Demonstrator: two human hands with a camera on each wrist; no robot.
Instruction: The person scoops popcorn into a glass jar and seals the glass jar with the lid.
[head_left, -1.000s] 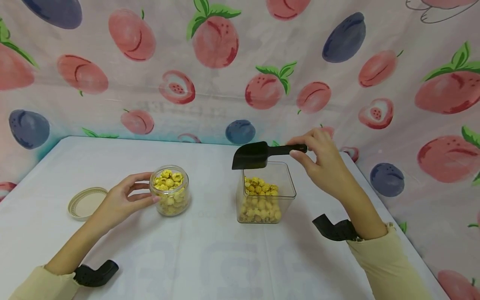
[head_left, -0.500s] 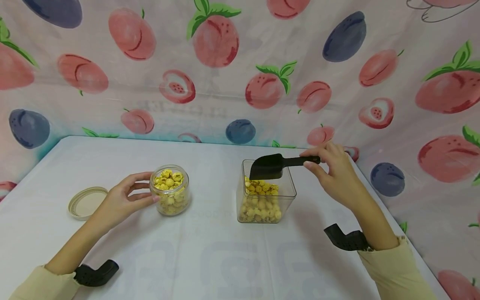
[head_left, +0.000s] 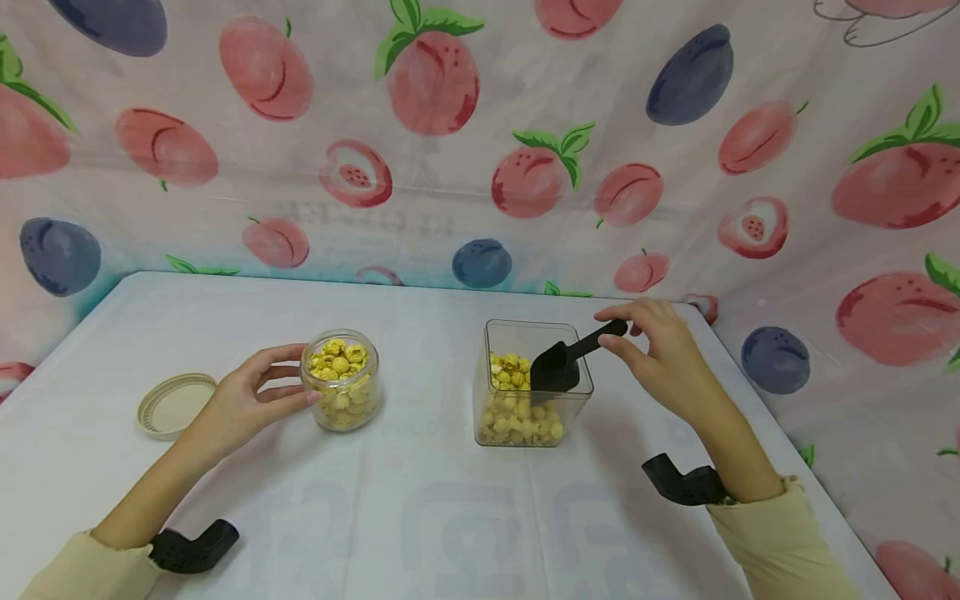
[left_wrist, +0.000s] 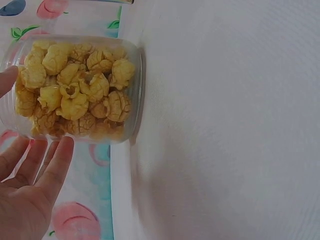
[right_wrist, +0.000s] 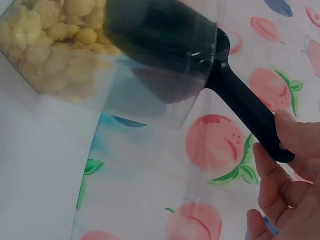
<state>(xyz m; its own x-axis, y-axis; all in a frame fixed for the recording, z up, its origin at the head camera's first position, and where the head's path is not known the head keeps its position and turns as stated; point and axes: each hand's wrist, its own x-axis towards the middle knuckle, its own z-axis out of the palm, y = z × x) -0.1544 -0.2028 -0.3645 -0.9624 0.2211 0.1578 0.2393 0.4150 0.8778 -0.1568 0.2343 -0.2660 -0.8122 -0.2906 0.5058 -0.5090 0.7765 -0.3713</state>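
A small round glass jar [head_left: 341,381] full of yellow popcorn [left_wrist: 75,95] stands left of centre. My left hand [head_left: 251,398] cups the jar [left_wrist: 75,90] from the left, fingers curved round its side. To the right stands a clear square container [head_left: 534,385] half full of the same popcorn. My right hand [head_left: 660,350] pinches the handle end of a black scoop [head_left: 562,360], whose bowl dips inside the container [right_wrist: 115,70] at its right side. In the right wrist view the scoop [right_wrist: 200,65] angles down behind the clear wall, held by my fingertips [right_wrist: 292,137].
A beige jar lid [head_left: 174,405] lies upside down at the far left on the white table [head_left: 420,517]. A fruit-patterned cloth [head_left: 480,142] hangs close behind and along the right side.
The right hand has brought the scoop from above the container's left rim rightward and down, tilting its bowl into the container. The left hand and jar have not moved.
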